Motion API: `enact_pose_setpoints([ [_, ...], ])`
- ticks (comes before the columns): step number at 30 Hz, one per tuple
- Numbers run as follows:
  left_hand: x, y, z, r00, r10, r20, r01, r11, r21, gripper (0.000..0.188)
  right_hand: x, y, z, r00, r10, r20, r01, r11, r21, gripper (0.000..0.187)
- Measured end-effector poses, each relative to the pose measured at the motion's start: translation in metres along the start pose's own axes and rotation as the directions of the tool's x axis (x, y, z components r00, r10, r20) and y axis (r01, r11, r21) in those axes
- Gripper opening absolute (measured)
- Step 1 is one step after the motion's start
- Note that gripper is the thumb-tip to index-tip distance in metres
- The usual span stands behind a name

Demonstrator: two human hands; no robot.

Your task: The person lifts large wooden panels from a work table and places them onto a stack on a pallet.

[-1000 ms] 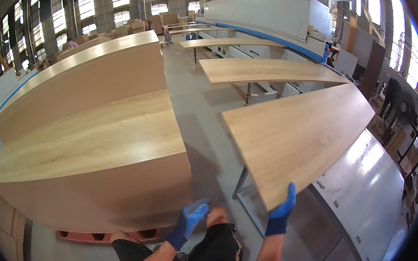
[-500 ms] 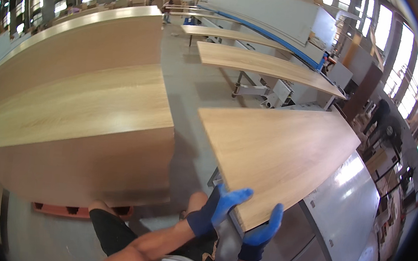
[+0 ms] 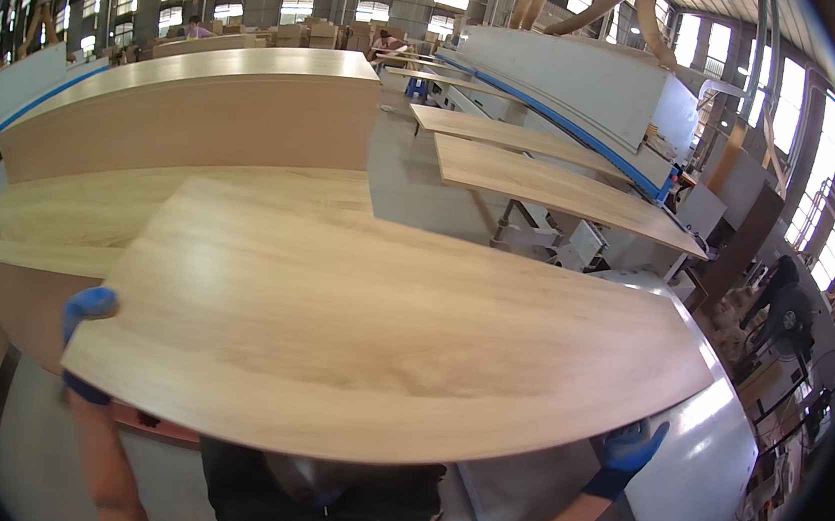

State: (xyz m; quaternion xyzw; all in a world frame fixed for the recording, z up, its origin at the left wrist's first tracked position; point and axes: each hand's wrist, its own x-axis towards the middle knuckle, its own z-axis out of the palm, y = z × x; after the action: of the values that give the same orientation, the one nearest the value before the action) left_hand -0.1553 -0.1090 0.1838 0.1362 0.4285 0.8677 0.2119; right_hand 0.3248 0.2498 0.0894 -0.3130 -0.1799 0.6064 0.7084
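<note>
A large wood-grain panel (image 3: pixel 400 339) spans the space before me, roughly level. My left hand (image 3: pixel 91 314), in a blue-coated glove, is closed round the panel's left end, with part of the fingers hidden by the board. At the near right edge my gloved right hand (image 3: pixel 629 448) holds the panel from below; its thumb points outward and its other fingers are partly hidden under the board. The panel's right end lies over a grey metal machine table (image 3: pixel 698 428). Its left end overlaps the view of a lower stack of panels (image 3: pixel 39 224).
Behind that stack rises a taller stack of panels (image 3: pixel 209 125). More panels (image 3: pixel 555 188) lie on a long machine with a blue rail (image 3: pixel 572 120). An orange-red pallet (image 3: pixel 155 423) shows by my legs. A black fan (image 3: pixel 789 316) stands at right.
The panel has swung leftward from pointing away to lying across me. My left hand has moved far left along with its end; my right hand has shifted right along the near edge.
</note>
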Motion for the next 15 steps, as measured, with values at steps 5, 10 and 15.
enact_pose_setpoints([
  [5,0.016,0.096,-0.237,0.805,0.593,-0.012,-0.572,0.782,0.250,0.051,-0.065,0.104,0.052,0.940,-0.253,0.228,0.265,0.964,-0.020,0.047],
  [10,0.027,0.127,-0.275,0.764,0.571,-0.302,-0.573,0.814,0.089,0.053,-0.214,0.169,0.092,0.746,0.130,0.654,0.036,0.972,-0.234,0.035],
  [15,0.018,0.024,-0.160,0.609,0.730,-0.311,-0.713,0.675,0.189,0.055,-0.273,0.178,0.138,-0.169,0.371,0.913,0.392,0.875,-0.283,0.031],
])
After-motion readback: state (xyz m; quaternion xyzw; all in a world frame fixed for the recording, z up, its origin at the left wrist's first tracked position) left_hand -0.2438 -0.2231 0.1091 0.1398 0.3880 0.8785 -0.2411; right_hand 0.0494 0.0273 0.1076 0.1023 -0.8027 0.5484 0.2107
